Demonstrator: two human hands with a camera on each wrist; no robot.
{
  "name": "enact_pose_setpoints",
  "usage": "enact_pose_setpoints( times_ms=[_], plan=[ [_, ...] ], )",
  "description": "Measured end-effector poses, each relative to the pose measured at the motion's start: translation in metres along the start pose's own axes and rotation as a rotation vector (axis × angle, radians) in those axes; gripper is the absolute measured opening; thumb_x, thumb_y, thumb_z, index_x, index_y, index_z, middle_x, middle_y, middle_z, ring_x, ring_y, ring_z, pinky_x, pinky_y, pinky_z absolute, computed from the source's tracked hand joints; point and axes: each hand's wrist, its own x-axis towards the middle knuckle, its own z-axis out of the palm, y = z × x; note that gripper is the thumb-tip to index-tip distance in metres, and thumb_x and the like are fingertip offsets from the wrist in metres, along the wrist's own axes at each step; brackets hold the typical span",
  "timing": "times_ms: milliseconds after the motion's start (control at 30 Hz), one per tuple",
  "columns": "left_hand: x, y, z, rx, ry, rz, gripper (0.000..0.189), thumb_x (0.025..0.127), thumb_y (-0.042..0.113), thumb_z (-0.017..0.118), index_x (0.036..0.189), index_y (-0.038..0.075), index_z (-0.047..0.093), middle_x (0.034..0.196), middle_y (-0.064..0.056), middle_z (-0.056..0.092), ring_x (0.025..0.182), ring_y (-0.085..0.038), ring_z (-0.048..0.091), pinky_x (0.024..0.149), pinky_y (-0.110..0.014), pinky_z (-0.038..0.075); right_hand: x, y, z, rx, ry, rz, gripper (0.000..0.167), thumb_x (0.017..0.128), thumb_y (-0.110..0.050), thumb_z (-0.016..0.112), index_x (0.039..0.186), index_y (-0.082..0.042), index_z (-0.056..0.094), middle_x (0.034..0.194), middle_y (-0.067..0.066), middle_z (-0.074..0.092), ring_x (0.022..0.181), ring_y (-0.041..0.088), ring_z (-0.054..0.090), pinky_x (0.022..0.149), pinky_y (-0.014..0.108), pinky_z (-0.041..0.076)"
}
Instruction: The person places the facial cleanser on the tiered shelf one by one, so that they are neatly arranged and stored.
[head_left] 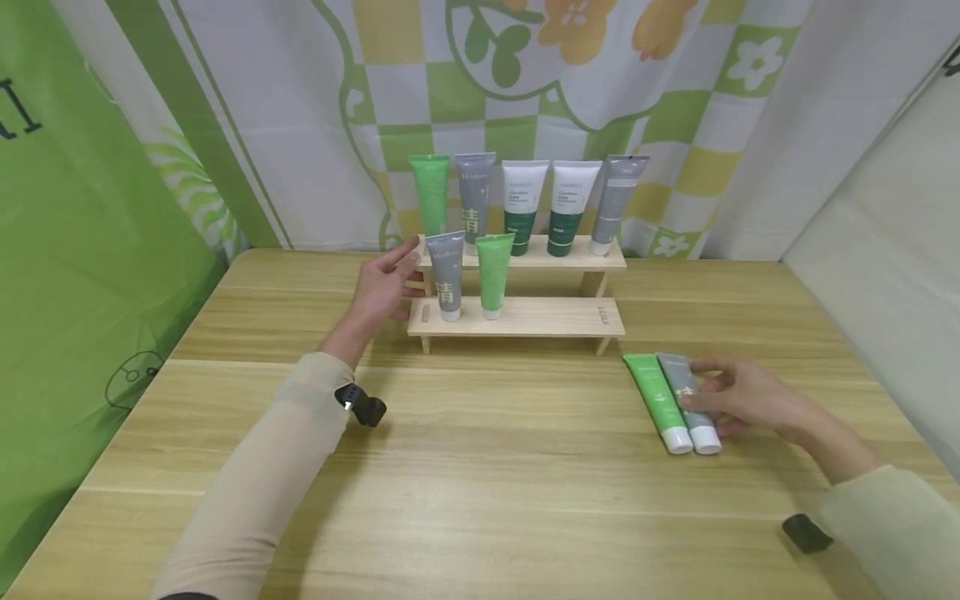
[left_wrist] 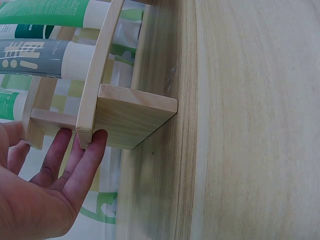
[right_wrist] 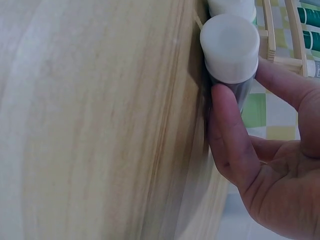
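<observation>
My left hand (head_left: 378,282) touches the left end of a two-tier wooden rack (head_left: 551,318); in the left wrist view its spread fingertips (left_wrist: 92,150) rest against the shelf ends. At the right of the table, my right hand (head_left: 742,395) holds a lying grey squeeze tube (head_left: 677,377) with thumb and fingers along its sides. The right wrist view shows that tube's white cap (right_wrist: 230,47) close up. Alongside it lies a green squeeze tube (head_left: 654,396). On the lower shelf stand a grey tube (head_left: 447,271) and a green tube (head_left: 493,275), caps down.
Several tubes stand on the upper shelf: a green one (head_left: 431,196), a grey one (head_left: 475,192), two white-and-green ones (head_left: 523,200) and a grey one at the right end (head_left: 617,200). A patterned curtain (head_left: 525,108) hangs behind the wooden table (head_left: 480,483).
</observation>
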Motion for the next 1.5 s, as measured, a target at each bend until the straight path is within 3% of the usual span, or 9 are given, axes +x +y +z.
enact_pose_setpoints(
  times_ms=[600, 1000, 1500],
  plan=[
    [0.0006, 0.0019, 0.0006, -0.001, 0.01, 0.004, 0.041, 0.105, 0.039, 0.053, 0.146, 0.041, 0.051, 0.118, -0.018, 0.066, 0.103, -0.037, 0.068, 0.069, -0.049, 0.058, 0.0014, -0.008, -0.0003, -0.078, -0.015, 0.018, 0.091, 0.091, -0.032, 0.076, 0.148, 0.016, 0.024, 0.107, 0.021, 0.06, 0.08, 0.022, 0.065, 0.067, 0.036, 0.06],
    [0.0009, 0.0015, 0.0004, -0.013, 0.004, -0.012, 0.041, 0.105, 0.04, 0.054, 0.146, 0.042, 0.05, 0.12, -0.018, 0.066, 0.103, -0.035, 0.068, 0.076, -0.054, 0.057, 0.0032, -0.0086, 0.0011, -0.071, -0.019, 0.027, 0.09, 0.09, -0.03, 0.076, 0.148, 0.016, 0.024, 0.105, 0.02, 0.059, 0.079, 0.022, 0.066, 0.068, 0.037, 0.06],
    [0.0015, 0.0, 0.0014, -0.004, 0.009, -0.009, 0.041, 0.105, 0.04, 0.053, 0.146, 0.042, 0.051, 0.118, -0.017, 0.066, 0.101, -0.033, 0.069, 0.071, -0.05, 0.058, 0.003, -0.0069, 0.0025, -0.03, -0.026, 0.021, 0.088, 0.09, -0.026, 0.076, 0.148, 0.015, 0.023, 0.1, 0.017, 0.06, 0.078, 0.024, 0.065, 0.067, 0.038, 0.06]
  ],
)
